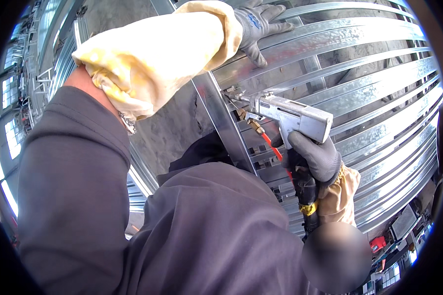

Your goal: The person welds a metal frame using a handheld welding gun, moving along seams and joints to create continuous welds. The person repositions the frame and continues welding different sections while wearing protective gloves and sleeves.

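Pneumatic crimping tool, silver and boxy, is sitting right in the middle of things, its nose pushed up against the upright galvanized stud where that stud crosses the horizontal steel channels. The person's right hand, in a grey knit glove, is wrapped tight around the tool's handle from below, fingers curled closed on it, so that's a full fist grip on the tool. A brass fitting hangs off the underside near the nose and a red air hose runs down from it toward the glove. Below the handle there's a black hose section with a yellow band, close against a tan leather cuff on that wrist. The left hand, also grey-gloved, is way up at the top, laid flat on one of the steel channels with the fingers spread out, pressing on it rather than pinching anything. That arm has a baggy pale yellow protective sleeve over it, and the rest of the person is in a dark grey sweatshirt that fills most of the lower view. The metal frame curves across the whole right side, channels stacked one above the other with gaps between. Off to the far left you can see bright windows.
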